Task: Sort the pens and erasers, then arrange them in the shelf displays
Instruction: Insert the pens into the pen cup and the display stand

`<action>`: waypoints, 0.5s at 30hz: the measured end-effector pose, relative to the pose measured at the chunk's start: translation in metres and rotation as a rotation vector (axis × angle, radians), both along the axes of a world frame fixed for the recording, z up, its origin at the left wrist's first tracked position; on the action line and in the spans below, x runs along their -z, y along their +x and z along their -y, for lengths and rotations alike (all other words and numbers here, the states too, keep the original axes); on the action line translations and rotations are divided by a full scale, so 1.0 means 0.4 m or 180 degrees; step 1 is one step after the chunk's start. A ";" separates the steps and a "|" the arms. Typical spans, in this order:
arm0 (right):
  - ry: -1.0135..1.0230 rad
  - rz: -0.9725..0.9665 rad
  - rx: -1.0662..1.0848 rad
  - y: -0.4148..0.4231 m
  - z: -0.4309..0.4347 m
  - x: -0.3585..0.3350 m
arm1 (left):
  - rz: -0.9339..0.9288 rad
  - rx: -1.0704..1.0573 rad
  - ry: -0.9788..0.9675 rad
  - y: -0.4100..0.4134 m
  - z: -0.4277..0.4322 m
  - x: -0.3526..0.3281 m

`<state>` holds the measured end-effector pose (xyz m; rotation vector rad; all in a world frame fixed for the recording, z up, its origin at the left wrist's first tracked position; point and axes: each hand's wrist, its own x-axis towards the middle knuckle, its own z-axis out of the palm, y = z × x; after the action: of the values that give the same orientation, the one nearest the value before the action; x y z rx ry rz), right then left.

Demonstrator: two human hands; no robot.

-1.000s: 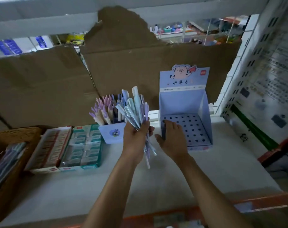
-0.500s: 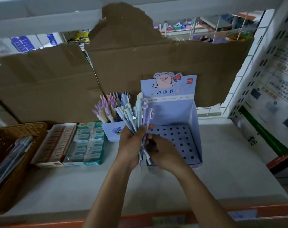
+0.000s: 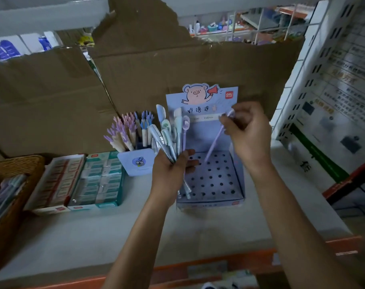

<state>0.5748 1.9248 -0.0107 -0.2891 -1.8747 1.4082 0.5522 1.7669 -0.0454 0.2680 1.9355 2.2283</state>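
My left hand (image 3: 170,174) grips a bundle of pastel pens (image 3: 170,134), held upright in front of the blue pig-printed display box (image 3: 237,180). My right hand (image 3: 248,134) pinches a single purple pen (image 3: 216,140) by its top end. That pen slants down, its tip just above the back row of holes in the box's perforated tray (image 3: 213,176). To the left stands a white pen holder (image 3: 135,161) filled with hand-topped pens (image 3: 126,132). Further left lie two open boxes of erasers (image 3: 77,182).
A wicker basket (image 3: 15,170) with more pens sits at the left edge of the shelf (image 3: 177,236). Torn cardboard (image 3: 177,65) forms the back wall. A white perforated panel (image 3: 323,90) closes the right side. The shelf's orange front edge (image 3: 229,265) runs below.
My right hand drew one purple pen out of the bundle and lifted it up and right over the display box's tray. The left hand still holds the bundle.
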 end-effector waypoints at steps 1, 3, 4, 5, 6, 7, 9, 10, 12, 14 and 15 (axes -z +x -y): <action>0.0244 -0.0060 0.0224 0.005 -0.014 -0.009 | -0.0018 0.0002 -0.0023 0.002 -0.004 0.005; 0.0780 -0.0030 0.0551 0.012 -0.030 -0.015 | -0.0012 -0.0005 -0.0077 0.007 -0.014 0.015; 0.0996 -0.0005 0.0648 0.012 -0.035 -0.010 | 0.0003 0.0013 -0.0090 0.010 -0.021 0.018; 0.1153 -0.0016 0.0690 0.012 -0.038 -0.004 | 0.0021 0.0035 -0.0108 0.011 -0.029 0.024; 0.1266 -0.0035 0.0686 0.009 -0.042 0.007 | 0.0046 0.0059 -0.0127 0.013 -0.037 0.029; 0.1350 -0.0038 0.0656 0.008 -0.046 0.017 | 0.0062 0.0063 -0.0164 0.015 -0.044 0.034; 0.1449 0.0013 0.0614 0.003 -0.051 0.034 | 0.0064 0.0034 -0.0249 0.016 -0.053 0.045; 0.1493 0.0031 0.0623 0.003 -0.053 0.040 | 0.0057 0.0024 -0.0290 0.015 -0.056 0.049; 0.1583 0.0049 0.0664 0.001 -0.058 0.047 | 0.0034 0.0034 -0.0356 0.015 -0.058 0.055; 0.1600 0.0069 0.0701 -0.001 -0.064 0.046 | -0.0006 0.0043 -0.0398 0.014 -0.057 0.059; 0.1595 0.0075 0.0716 -0.003 -0.067 0.045 | -0.0015 0.0040 -0.0417 0.014 -0.056 0.060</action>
<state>0.5738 1.9515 -0.0285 -0.2547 -2.0676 0.7570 0.5576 1.7895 -0.0695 0.2660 2.0653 2.0838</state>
